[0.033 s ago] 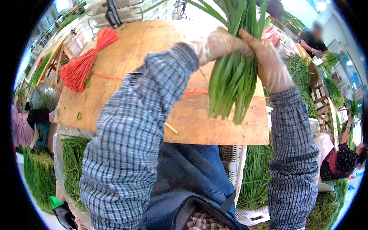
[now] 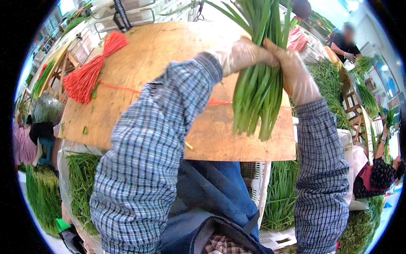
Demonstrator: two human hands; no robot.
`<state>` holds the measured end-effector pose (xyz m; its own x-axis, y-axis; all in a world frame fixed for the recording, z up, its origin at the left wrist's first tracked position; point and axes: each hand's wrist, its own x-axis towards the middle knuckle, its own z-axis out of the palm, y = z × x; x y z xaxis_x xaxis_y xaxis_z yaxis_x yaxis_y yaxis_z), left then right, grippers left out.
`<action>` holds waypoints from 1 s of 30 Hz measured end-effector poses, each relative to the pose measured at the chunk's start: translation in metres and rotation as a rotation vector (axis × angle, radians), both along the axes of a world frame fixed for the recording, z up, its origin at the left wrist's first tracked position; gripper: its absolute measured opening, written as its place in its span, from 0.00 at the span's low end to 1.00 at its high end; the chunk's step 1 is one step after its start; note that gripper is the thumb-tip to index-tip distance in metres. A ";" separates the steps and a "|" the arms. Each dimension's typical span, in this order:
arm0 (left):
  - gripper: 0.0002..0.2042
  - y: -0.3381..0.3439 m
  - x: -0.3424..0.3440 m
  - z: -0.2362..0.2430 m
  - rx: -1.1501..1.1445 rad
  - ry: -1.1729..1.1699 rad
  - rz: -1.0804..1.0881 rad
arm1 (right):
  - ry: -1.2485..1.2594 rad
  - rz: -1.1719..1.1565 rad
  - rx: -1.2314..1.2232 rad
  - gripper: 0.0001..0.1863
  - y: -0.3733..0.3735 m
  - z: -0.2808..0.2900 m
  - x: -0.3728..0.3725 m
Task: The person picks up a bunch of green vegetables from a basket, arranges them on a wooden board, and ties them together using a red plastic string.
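two hands, the left hand [image 2: 248, 54] and the right hand [image 2: 299, 78], are wrapped snugly around one bunch of long green leaves [image 2: 258, 99], meeting on it; its lower ends show below both hands, while its upper ends are cut off above them. some fingertips are blurred or hidden by the leaves. a thin red strip [image 2: 118, 88] lies on the desk [image 2: 169, 44] below the left hand, partly hidden behind the left sleeve [image 2: 144, 139] and the bunch. farther left of the left hand, a sheaf of red strands [image 2: 82, 80] lies on the desk. beyond that hand, pale marks on a dark strap [image 2: 122, 16] are too small to read. right of the right hand, a co-worker [image 2: 339, 43] is small and partly blurred.
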<state>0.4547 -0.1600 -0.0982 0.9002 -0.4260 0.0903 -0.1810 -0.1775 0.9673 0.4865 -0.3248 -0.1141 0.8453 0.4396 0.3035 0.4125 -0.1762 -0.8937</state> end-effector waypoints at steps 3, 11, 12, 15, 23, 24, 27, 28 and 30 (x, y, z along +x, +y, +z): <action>0.16 -0.021 0.012 -0.034 -0.040 0.274 0.018 | 0.482 -0.137 0.247 0.16 -0.004 -0.020 -0.016; 0.18 -0.035 0.019 -0.085 -0.229 0.409 0.002 | 0.538 -0.286 0.049 0.21 -0.025 -0.079 0.002; 0.18 -0.035 0.020 -0.089 -0.206 0.442 0.023 | 0.512 -0.289 0.003 0.24 -0.024 -0.079 0.000; 0.20 -0.032 0.017 -0.094 -0.113 0.406 0.063 | 0.435 -0.263 -0.117 0.24 -0.024 -0.083 -0.003; 0.24 -0.014 0.021 -0.086 0.146 0.334 0.116 | -0.094 -0.532 -0.623 0.39 -0.019 -0.088 -0.009; 0.25 -0.012 0.022 -0.082 0.286 0.247 0.154 | -0.170 -0.520 -0.596 0.37 -0.023 -0.096 -0.005; 0.22 0.009 0.004 -0.061 0.634 -0.006 0.242 | -0.253 -0.410 -0.503 0.32 -0.017 -0.092 -0.010; 0.20 0.021 0.001 -0.064 0.608 -0.014 0.299 | -0.219 -0.401 -0.521 0.30 -0.017 -0.087 -0.017; 0.15 0.057 -0.005 -0.087 0.538 -0.242 0.391 | -0.170 -0.441 -0.574 0.30 -0.033 -0.090 -0.017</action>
<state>0.4499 -0.1027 -0.1851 0.9777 -0.1171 0.1744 -0.2048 -0.7158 0.6676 0.4699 -0.3582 -0.2046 0.9419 0.1991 0.2706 0.3199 -0.7775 -0.5414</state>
